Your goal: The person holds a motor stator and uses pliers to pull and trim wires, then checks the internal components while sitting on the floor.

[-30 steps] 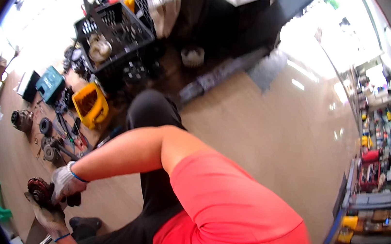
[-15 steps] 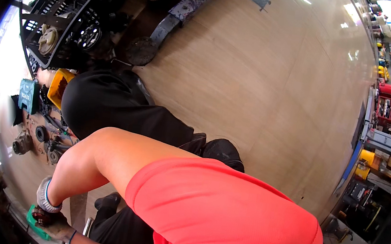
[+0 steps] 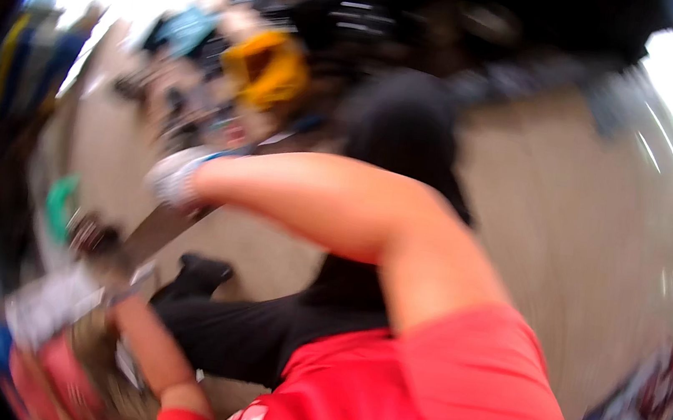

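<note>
Motion smears most of the picture. My left hand (image 3: pixel 109 268), with a band at the wrist, is low at the left. Its fingers appear closed round a dark, lumpy part (image 3: pixel 94 235) whose kind I cannot make out. Just beyond that part is a green curved object (image 3: pixel 61 206), apparently apart from it. My right hand (image 3: pixel 177 177), in a pale knitted glove with a blue cuff edge, is farther out and to the right of the left one. Its fingers are blurred and partly hidden. Below it a flat brownish strip (image 3: pixel 156 231) runs toward my left hand.
My black-trousered legs (image 3: pixel 229 331) are bent beneath my arms. A yellow container (image 3: pixel 266 69), a teal case (image 3: pixel 186 28) and blurred loose parts (image 3: pixel 185 112) lie ahead to the left. Pale floor (image 3: pixel 556 203) spreads at the right. Pinkish and white shapes (image 3: pixel 56 306) are at the lower left.
The view has swung to the left, so the yellow container and teal case shift rightward. My right hand has moved away from the dark part; the left hand stays at it.
</note>
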Action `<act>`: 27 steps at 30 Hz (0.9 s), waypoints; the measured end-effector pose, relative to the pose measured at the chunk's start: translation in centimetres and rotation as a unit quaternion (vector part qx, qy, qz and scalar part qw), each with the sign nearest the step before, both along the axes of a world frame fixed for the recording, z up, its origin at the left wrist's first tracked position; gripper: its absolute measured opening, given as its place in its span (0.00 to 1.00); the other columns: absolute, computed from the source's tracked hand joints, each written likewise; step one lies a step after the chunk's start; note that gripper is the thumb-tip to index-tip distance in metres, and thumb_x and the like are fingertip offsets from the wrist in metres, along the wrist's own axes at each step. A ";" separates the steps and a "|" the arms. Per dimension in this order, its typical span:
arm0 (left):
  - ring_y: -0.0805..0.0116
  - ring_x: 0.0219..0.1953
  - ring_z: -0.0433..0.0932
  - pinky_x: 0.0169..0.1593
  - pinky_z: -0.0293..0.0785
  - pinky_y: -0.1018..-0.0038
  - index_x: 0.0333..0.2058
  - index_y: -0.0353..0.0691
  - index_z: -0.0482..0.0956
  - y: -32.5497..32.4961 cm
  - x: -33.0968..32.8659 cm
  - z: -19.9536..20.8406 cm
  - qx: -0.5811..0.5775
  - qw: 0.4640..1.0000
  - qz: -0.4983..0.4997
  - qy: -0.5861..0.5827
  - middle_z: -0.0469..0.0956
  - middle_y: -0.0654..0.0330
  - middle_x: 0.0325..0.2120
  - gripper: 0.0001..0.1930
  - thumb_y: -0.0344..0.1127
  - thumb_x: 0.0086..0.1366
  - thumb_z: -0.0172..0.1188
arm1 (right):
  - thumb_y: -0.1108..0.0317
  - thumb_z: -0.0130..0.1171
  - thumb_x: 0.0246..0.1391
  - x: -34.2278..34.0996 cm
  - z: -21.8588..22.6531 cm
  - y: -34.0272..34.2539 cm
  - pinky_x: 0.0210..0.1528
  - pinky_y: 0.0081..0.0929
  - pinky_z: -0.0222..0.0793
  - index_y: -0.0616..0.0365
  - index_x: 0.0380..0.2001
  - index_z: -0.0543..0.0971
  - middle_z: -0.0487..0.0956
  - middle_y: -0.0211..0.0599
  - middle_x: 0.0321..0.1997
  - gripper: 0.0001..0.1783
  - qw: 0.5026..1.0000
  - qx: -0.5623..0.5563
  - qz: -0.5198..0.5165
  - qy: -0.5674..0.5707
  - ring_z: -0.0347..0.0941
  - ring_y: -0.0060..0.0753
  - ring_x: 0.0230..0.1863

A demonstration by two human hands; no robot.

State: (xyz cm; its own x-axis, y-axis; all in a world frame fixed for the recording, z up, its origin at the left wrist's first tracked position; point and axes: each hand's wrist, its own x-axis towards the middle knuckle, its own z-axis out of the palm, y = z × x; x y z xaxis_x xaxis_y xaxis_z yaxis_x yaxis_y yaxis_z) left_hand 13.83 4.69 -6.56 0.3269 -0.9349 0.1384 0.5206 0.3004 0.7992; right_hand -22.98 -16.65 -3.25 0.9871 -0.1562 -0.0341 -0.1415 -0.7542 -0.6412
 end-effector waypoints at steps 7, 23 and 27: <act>0.55 0.30 0.81 0.36 0.79 0.58 0.45 0.42 0.78 -5.6 -18.1 8.4 0.196 0.943 0.129 0.237 0.80 0.52 0.35 0.31 0.67 0.67 0.50 | 0.46 0.65 0.51 -2.5 4.1 -1.7 0.36 0.30 0.74 0.59 0.71 0.57 0.82 0.50 0.37 0.51 0.946 0.291 0.006 0.146 0.77 0.37 0.31; 0.57 0.36 0.83 0.40 0.81 0.61 0.45 0.37 0.77 -4.4 -21.0 7.7 0.260 0.934 0.148 0.193 0.82 0.52 0.34 0.27 0.59 0.69 0.54 | 0.62 0.60 0.62 2.6 3.8 0.6 0.23 0.19 0.66 0.58 0.41 0.83 0.79 0.25 0.27 0.11 0.895 0.423 -0.010 0.144 0.72 0.16 0.23; 0.61 0.38 0.83 0.42 0.84 0.61 0.45 0.37 0.77 -3.0 -19.9 7.6 0.216 0.963 0.057 0.151 0.82 0.55 0.38 0.20 0.50 0.72 0.56 | 0.73 0.59 0.59 3.4 4.9 -0.9 0.22 0.26 0.68 0.54 0.42 0.80 0.78 0.26 0.27 0.08 0.901 0.395 -0.069 0.165 0.75 0.23 0.24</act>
State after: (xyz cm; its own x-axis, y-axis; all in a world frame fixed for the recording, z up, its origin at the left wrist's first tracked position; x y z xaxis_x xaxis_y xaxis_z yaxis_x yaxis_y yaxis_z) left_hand -6.04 1.67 1.06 0.3950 -0.8396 -0.3728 0.7327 0.0432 0.6792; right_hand -19.53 -17.56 1.67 0.8759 -0.0744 -0.4767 -0.4803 -0.0416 -0.8761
